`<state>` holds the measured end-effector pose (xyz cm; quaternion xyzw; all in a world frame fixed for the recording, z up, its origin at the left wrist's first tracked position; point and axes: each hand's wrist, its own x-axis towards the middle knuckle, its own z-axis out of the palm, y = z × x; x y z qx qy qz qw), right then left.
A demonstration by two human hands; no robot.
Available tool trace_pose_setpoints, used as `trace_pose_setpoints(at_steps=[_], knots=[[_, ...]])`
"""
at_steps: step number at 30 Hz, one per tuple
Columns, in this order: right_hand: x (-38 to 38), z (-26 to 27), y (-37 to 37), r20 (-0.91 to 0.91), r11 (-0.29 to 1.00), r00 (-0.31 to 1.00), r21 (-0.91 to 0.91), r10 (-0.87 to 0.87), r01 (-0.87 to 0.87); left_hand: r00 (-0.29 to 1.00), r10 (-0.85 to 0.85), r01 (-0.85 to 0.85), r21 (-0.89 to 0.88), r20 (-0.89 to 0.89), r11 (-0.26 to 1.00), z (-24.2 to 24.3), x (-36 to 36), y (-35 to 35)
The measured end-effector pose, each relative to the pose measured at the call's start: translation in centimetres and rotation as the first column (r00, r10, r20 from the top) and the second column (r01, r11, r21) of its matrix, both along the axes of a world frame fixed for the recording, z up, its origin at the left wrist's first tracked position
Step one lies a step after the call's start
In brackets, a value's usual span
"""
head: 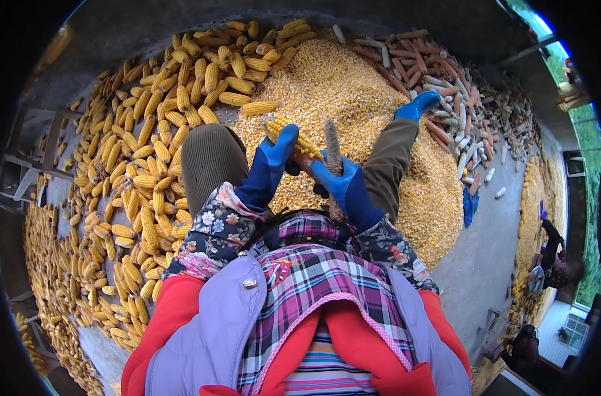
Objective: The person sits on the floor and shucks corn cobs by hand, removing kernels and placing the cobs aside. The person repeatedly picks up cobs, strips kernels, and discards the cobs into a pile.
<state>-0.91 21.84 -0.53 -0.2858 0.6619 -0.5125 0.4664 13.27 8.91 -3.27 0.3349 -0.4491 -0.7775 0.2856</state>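
Both my hands wear blue coated gloves with dark blue cuffs. A partly shelled corn cob (300,141) slants between them, its upper part still set with yellow kernels and its lower end bare and pinkish. My left hand (279,146) grips the kernel-covered upper part. At the bare end, my right hand (342,178) closes around the cob. A rough grey-brown rod (332,143) stands nearly upright against the right hand; its middle is hidden by the fingers, and I cannot tell whether they grip it. Loose corn kernels (325,74) lie heaped below and ahead of my hands.
Unshelled corn ears (147,183) cover the floor at left. Bare cobs (424,59) are piled at the upper right, near my blue boot (418,105). A blue cloth-like item (470,205) lies beside the kernels. Another person (553,257) works at far right by more corn.
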Motion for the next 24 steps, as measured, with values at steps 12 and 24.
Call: trace_pose_setpoints(at_steps=[12,24], knots=[[0.6,1.0,0.6,-0.339,0.996,0.941,-0.079,0.003,-0.031,0.997,-0.058,0.048,0.173,0.052,0.984,-0.2,-0.4,0.2],[-1.2,1.7,1.4,0.169,0.998,0.985,0.051,-0.042,0.034,0.985,-0.169,0.168,0.034,0.037,0.985,1.8,-0.4,0.6]])
